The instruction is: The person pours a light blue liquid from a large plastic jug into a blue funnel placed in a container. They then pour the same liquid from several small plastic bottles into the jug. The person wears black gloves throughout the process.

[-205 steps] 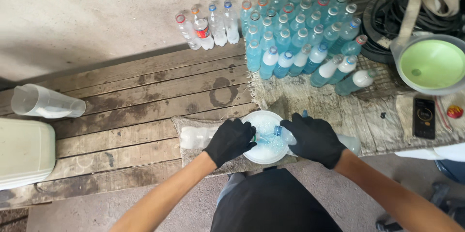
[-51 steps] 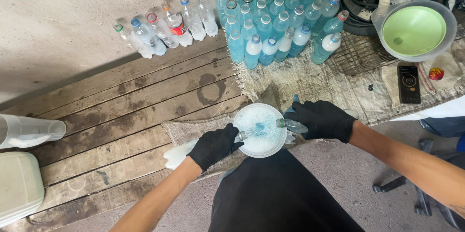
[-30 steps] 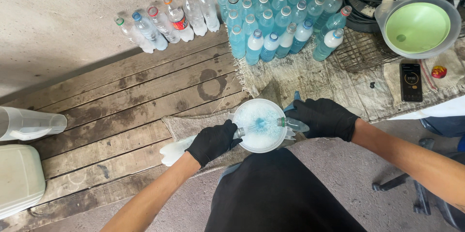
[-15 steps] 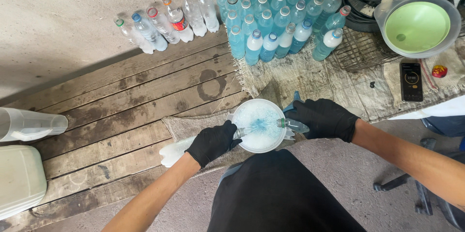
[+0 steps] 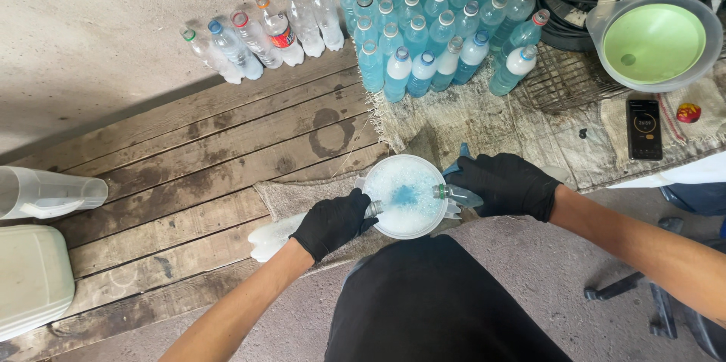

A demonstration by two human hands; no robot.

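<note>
Hands — left hand and right hand each clamp a bottle over foamy funnel | filled bottles behind

Black gloves; bare forearms; black trousers

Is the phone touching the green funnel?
Apart. The head view shows the phone lying flat on the cloth, with a strip of cloth visible between it and the green funnel.

Worn wooden planks; bare concrete wall.
</note>
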